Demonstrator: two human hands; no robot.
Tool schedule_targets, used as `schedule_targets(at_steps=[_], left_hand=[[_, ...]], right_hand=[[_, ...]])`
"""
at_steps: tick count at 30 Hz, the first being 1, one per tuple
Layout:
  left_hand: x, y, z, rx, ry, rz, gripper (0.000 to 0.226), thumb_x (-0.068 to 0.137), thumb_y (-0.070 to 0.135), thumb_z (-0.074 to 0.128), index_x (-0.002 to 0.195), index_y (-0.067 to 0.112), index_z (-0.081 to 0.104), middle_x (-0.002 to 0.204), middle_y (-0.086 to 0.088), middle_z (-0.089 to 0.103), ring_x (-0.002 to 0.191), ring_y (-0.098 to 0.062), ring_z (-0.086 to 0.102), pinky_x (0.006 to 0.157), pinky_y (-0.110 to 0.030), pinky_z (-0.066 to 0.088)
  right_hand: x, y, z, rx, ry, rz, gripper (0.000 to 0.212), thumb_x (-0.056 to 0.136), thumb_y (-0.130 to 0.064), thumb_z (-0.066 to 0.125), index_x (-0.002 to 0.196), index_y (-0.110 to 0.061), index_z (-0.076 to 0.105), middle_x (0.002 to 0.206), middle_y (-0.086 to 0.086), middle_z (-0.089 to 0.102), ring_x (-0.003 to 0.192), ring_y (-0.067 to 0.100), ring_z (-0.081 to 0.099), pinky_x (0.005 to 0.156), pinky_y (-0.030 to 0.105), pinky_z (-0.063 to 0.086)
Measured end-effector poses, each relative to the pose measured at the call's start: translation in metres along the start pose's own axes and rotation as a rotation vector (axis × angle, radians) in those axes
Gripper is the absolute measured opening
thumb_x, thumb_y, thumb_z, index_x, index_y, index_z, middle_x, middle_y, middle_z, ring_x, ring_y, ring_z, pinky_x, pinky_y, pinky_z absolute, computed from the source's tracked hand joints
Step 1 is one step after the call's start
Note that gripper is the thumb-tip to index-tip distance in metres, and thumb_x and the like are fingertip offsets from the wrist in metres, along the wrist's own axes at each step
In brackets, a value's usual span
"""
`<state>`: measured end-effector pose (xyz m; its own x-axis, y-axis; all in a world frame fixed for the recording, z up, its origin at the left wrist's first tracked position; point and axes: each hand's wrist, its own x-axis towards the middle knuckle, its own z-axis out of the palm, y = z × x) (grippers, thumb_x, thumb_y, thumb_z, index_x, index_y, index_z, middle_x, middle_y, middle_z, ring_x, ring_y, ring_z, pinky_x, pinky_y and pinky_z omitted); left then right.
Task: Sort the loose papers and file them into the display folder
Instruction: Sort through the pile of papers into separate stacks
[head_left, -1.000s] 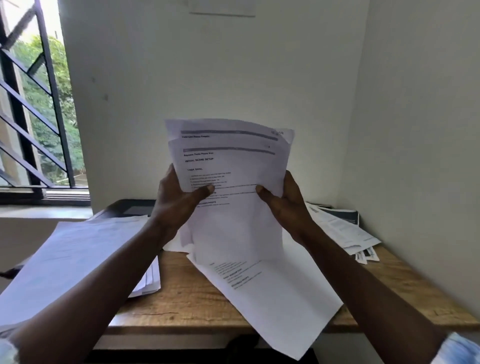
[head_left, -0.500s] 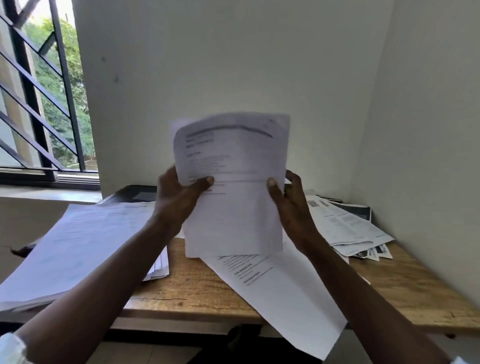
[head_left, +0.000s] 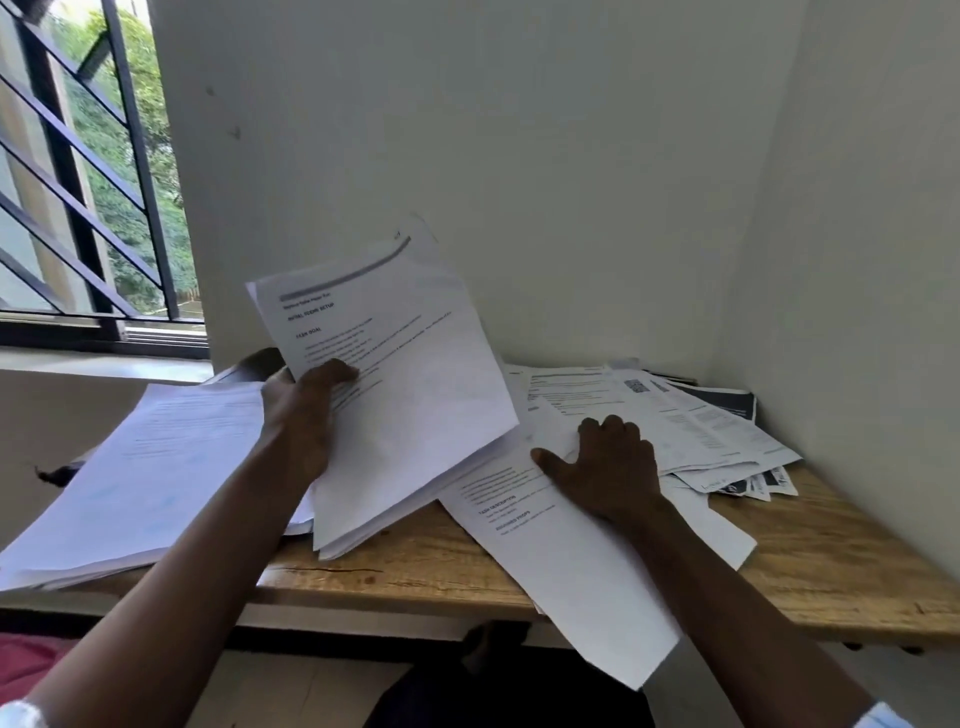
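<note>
Papers (head_left: 415, 415) are pinched in the left grip (head_left: 298, 415); a sheet (head_left: 571, 571) on the bench (head_left: 831, 561) is pressed under the spread right grip (head_left: 608, 473).

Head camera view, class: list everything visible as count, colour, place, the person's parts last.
held sheaf: several sheets, white printed, raised over the table
overhanging sheet: one, white printed, across the table's front edge
left stack: one, white, table's left end
scattered papers: many, white and dark, back right corner
table: one, light wood, under the papers
window bars: several, black, upper left
left hand: one, grips the held sheaf
right hand: one, rests on the overhanging sheet
</note>
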<state>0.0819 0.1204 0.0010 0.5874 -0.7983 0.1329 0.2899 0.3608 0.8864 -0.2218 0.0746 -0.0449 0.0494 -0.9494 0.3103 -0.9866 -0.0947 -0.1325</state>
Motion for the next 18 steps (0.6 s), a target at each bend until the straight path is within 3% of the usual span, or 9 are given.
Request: schedule_targets(at_steps=[3, 8, 10, 15, 18], left_hand=[[-0.006, -0.006, -0.003, -0.049, 0.007, -0.050, 0.026, 0.081, -0.003, 0.069, 0.095, 0.019, 0.072, 0.090, 0.003, 0.076, 0.087, -0.023, 0.070, 0.077, -0.035, 0.057], [-0.013, -0.010, -0.007, -0.085, -0.051, -0.042, 0.038, 0.084, -0.005, 0.067, 0.118, 0.013, 0.069, 0.097, 0.001, 0.077, 0.083, -0.017, 0.071, 0.067, -0.028, 0.058], [-0.012, -0.010, -0.007, -0.080, -0.051, -0.041, 0.038, 0.083, -0.006, 0.067, 0.115, 0.015, 0.069, 0.096, 0.001, 0.077, 0.081, -0.016, 0.072, 0.064, -0.026, 0.058], [-0.008, -0.014, -0.008, -0.063, -0.061, -0.052, 0.040, 0.080, -0.006, 0.069, 0.114, 0.015, 0.072, 0.104, -0.002, 0.078, 0.098, -0.026, 0.070, 0.086, -0.040, 0.058], [-0.010, -0.014, -0.007, -0.063, -0.076, -0.051, 0.035, 0.081, -0.008, 0.067, 0.105, 0.018, 0.072, 0.100, -0.001, 0.077, 0.097, -0.025, 0.069, 0.086, -0.040, 0.057]], right_hand=[[0.000, 0.006, 0.004, 0.216, 0.048, -0.006, 0.056, 0.094, -0.061, 0.056, 0.129, -0.017, 0.056, 0.125, 0.008, 0.060, 0.119, 0.031, 0.054, 0.099, 0.040, 0.043], [-0.001, 0.014, 0.000, 0.719, 0.165, 0.100, 0.010, 0.095, -0.028, 0.066, 0.101, -0.022, 0.061, 0.091, -0.004, 0.067, 0.092, 0.026, 0.062, 0.075, 0.031, 0.040], [0.000, 0.014, 0.000, 0.770, 0.172, 0.111, 0.005, 0.095, -0.025, 0.065, 0.097, -0.021, 0.063, 0.087, -0.006, 0.065, 0.088, 0.022, 0.059, 0.073, 0.030, 0.037], [0.003, 0.016, 0.003, 0.802, 0.177, 0.100, 0.008, 0.097, -0.026, 0.062, 0.098, -0.018, 0.061, 0.090, -0.001, 0.067, 0.090, 0.026, 0.061, 0.074, 0.032, 0.039], [0.004, 0.016, 0.003, 0.787, 0.185, 0.097, 0.007, 0.097, -0.026, 0.061, 0.098, -0.019, 0.061, 0.090, 0.000, 0.067, 0.091, 0.028, 0.061, 0.074, 0.033, 0.039]])
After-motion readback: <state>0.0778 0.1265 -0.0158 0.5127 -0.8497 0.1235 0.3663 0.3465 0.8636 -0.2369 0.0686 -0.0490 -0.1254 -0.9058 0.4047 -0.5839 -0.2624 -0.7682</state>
